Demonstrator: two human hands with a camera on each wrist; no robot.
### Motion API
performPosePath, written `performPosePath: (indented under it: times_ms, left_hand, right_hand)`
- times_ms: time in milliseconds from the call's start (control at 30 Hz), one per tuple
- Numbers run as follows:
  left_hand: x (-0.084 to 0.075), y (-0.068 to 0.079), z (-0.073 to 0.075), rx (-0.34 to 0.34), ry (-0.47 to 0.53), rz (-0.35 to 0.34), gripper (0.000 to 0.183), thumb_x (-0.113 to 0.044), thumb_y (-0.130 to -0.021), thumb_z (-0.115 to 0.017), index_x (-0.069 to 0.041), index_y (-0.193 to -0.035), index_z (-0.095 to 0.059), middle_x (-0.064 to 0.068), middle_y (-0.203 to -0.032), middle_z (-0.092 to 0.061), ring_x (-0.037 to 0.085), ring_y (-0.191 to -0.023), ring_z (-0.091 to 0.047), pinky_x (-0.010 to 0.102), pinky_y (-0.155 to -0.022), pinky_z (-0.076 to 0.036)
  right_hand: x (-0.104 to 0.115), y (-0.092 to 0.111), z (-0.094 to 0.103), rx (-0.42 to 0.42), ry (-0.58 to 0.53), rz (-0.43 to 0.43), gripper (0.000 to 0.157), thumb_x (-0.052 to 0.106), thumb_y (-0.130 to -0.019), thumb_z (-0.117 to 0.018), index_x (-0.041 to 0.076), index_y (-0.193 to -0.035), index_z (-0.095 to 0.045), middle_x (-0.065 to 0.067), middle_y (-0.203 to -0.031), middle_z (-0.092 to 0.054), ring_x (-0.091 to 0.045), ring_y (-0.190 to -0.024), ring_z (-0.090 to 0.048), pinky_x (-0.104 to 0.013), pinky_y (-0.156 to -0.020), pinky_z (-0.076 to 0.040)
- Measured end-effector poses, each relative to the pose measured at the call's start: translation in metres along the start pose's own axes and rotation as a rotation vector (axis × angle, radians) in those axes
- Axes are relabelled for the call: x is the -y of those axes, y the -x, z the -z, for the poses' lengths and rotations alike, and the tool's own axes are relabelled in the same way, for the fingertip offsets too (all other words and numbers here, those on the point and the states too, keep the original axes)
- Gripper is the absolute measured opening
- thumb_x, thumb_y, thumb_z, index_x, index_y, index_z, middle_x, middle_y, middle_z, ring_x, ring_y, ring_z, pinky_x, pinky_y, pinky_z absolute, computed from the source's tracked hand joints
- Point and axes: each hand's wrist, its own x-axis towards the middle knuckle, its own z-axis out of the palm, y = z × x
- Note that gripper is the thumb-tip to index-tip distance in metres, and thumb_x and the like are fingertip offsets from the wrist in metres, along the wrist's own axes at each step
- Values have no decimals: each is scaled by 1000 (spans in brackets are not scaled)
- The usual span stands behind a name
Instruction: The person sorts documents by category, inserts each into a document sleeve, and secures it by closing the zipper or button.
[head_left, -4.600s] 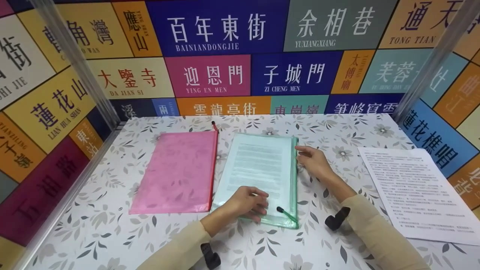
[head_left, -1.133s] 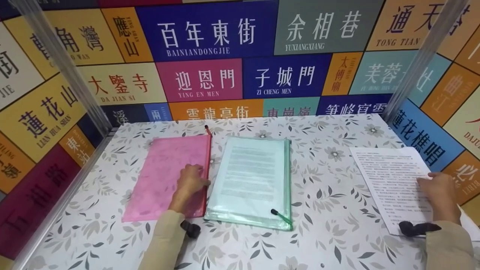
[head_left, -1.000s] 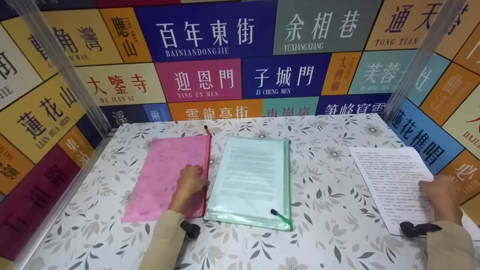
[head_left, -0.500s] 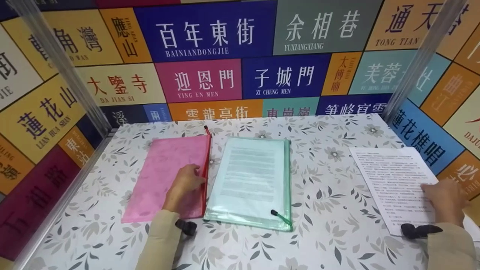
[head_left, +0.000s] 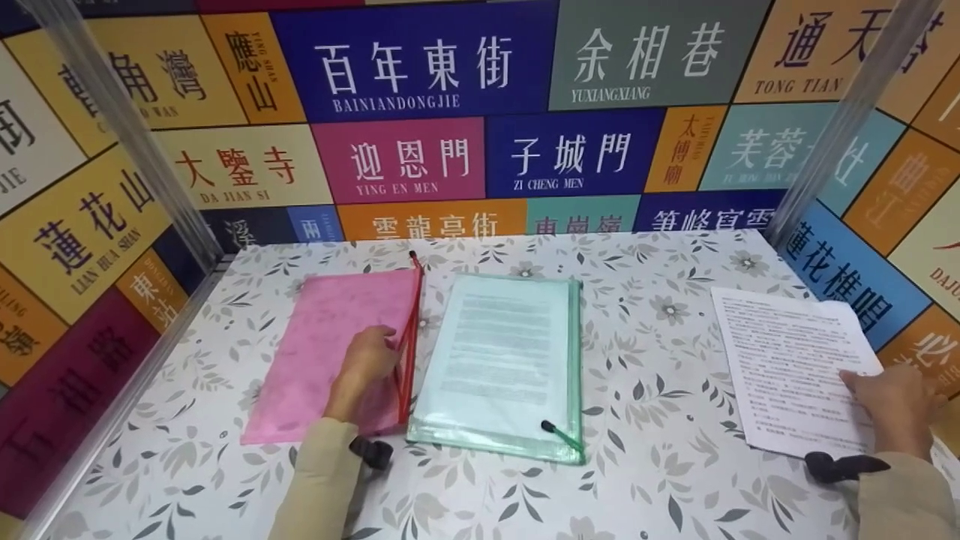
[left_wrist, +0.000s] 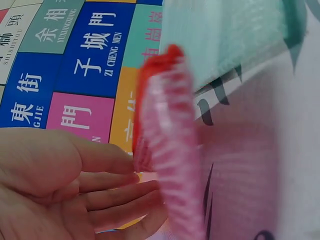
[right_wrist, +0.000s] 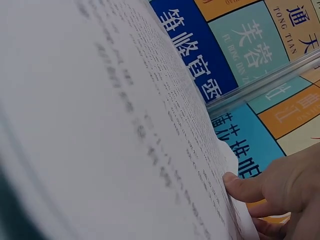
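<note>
A translucent pink zip folder (head_left: 330, 330) with a red zipper edge lies left of centre on the table. My left hand (head_left: 366, 367) pinches its right edge and holds the upper layer up, so the red edge parts into two strips. In the left wrist view the lifted pink edge (left_wrist: 172, 130) rises beside the thumb and fingers of my left hand (left_wrist: 75, 190). At the right, my right hand (head_left: 896, 401) grips the side of some printed paper sheets (head_left: 795, 367), thumb on top. The right wrist view shows that thumb (right_wrist: 245, 187) on the sheets' curved edge, other fingers beneath.
Between the pink folder and the sheets lies a green zip folder (head_left: 499, 337) holding printed paper, its black-tipped green pull (head_left: 559, 435) at the lower right. A flower-patterned cloth (head_left: 645, 480) covers the table. Colourful sign-printed walls (head_left: 412, 157) stand behind and at both sides.
My left hand has gone from the green folder to the pink one and lifted its zipper edge, opening a gap. My right hand has moved to the sheets and shifted them slightly right, turning them.
</note>
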Motion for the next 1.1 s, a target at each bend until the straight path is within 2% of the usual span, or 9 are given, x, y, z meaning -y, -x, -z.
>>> performPosePath:
  times_ms: [67,267,467,600,733,900,1100]
  left_hand:
    - [2,-1,0,-1,12,-1,45,1,-88,-61,10,-132,-58,27,-120,-68,34,-107,-67,46,-96,-57]
    - [6,-3,2,51,97,36,42,2,-89,-62,8,-130,-61,24,-119,-69,29,-99,-66,40,-89,-59]
    - [6,-4,2,32,82,8,37,3,-87,-61,8,-124,-66,24,-115,-70,29,-97,-65,39,-87,-59]
    - [5,-4,0,6,69,8,34,3,-86,-62,7,-120,-68,24,-114,-71,29,-95,-66,40,-86,-59]
    - [5,-4,-1,8,79,51,34,1,-88,-63,5,-122,-68,22,-116,-70,29,-98,-65,41,-89,-58]
    - [4,-5,-2,13,72,85,33,-4,-91,-64,2,-124,-67,20,-116,-70,28,-97,-65,40,-88,-58]
    - [4,-5,-2,21,59,88,33,-4,-91,-64,1,-124,-68,19,-117,-71,27,-97,-65,40,-88,-58]
  right_hand:
    - [2,1,0,6,-14,-6,74,36,-99,-58,-16,-145,-33,-36,-122,-38,-51,-115,-33,-51,-80,-47]
    - [4,5,1,17,-42,-26,74,36,-99,-59,-16,-145,-33,-34,-121,-40,-48,-111,-38,-46,-79,-47]
    - [4,5,1,5,29,-8,73,41,-99,-57,-17,-141,-39,-34,-118,-39,-46,-110,-36,-48,-77,-42]
    - [4,4,1,32,2,-3,75,44,-97,-60,-16,-138,-42,-28,-106,-48,-37,-92,-53,-39,-67,-49]
    - [5,4,2,60,-27,-15,75,42,-97,-62,-17,-139,-42,-23,-96,-52,-28,-74,-60,-32,-59,-53]
    - [5,2,3,60,-29,-12,76,41,-97,-63,-18,-139,-41,-21,-94,-52,-27,-76,-59,-32,-60,-51]
    - [8,5,3,87,-55,-6,75,39,-97,-63,-17,-140,-39,-23,-97,-52,-32,-84,-58,-32,-62,-51]
